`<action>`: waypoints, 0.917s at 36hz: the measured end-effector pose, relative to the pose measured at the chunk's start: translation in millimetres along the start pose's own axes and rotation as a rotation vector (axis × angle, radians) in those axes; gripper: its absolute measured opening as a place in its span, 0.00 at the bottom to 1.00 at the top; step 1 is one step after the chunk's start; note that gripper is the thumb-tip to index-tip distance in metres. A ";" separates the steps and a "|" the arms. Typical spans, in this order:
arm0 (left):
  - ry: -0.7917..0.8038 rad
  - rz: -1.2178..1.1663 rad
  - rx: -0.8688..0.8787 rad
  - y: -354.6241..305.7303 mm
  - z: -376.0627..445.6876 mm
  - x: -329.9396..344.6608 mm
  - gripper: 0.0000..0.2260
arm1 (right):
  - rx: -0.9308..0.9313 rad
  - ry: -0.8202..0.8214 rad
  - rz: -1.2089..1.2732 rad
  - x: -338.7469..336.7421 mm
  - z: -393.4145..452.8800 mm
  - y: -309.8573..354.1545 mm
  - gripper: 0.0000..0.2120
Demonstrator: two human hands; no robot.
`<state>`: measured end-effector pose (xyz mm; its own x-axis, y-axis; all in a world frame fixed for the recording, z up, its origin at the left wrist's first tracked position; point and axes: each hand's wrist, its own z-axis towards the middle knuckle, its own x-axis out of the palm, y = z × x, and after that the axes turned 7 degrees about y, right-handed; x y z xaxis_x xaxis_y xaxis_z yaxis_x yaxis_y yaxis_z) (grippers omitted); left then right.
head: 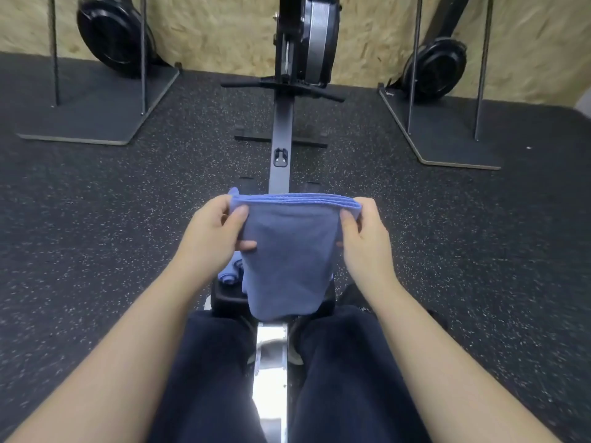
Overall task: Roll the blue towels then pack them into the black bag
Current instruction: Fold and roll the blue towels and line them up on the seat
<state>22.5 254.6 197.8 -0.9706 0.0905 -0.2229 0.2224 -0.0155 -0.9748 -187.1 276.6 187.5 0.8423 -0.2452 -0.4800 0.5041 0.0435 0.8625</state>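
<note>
- A person seated astride a rowing machine's rail (270, 372) holds up a folded blue towel (289, 251) over the lap, both forearms reaching in from the bottom of the frame.
- Left hand (212, 233): its thumb lies on the near face of the towel's upper left corner, with the fingers curled behind, pinching the cloth.
- Below and behind that hand, rolled blue towels (231, 271) rest on the dark seat (224, 297) of the rower, partly hidden by the hanging cloth.
- The held towel is folded into several layers, whose stitched edges run level along the top between the two hands; the body hangs slack and narrows towards its lower end, just above the knees.
- Right hand (364, 235): it mirrors the left, with thumb and fingers pinching the upper right corner.
- The risk, as judged: held in mid-air by its corners alone, the layers could slip apart or sag unevenly, giving a loose, crooked roll; a careless lowering could also knock the finished rolls off the narrow seat.
- The black bag is not in view.
</note>
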 end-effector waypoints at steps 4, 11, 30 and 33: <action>-0.029 -0.107 0.086 1.2 16.3 12.0 0.06 | 0.012 -0.028 0.030 4.7 17.3 -8.1 0.05; -0.021 -0.118 0.137 25.6 61.4 24.1 0.08 | 0.023 -0.024 0.041 15.1 57.7 -31.3 0.03; -0.056 -0.195 0.051 96.2 212.0 46.9 0.08 | 0.084 -0.155 0.154 91.0 191.1 -113.1 0.07; -0.073 -0.186 0.016 115.3 232.4 50.1 0.08 | 0.111 -0.139 0.133 101.6 209.6 -128.2 0.03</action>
<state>-21.8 25.9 73.0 -0.9990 0.0208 -0.0385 0.0381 -0.0208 -0.9991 -206.1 43.0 61.7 0.8616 -0.3762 -0.3408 0.3601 -0.0203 0.9327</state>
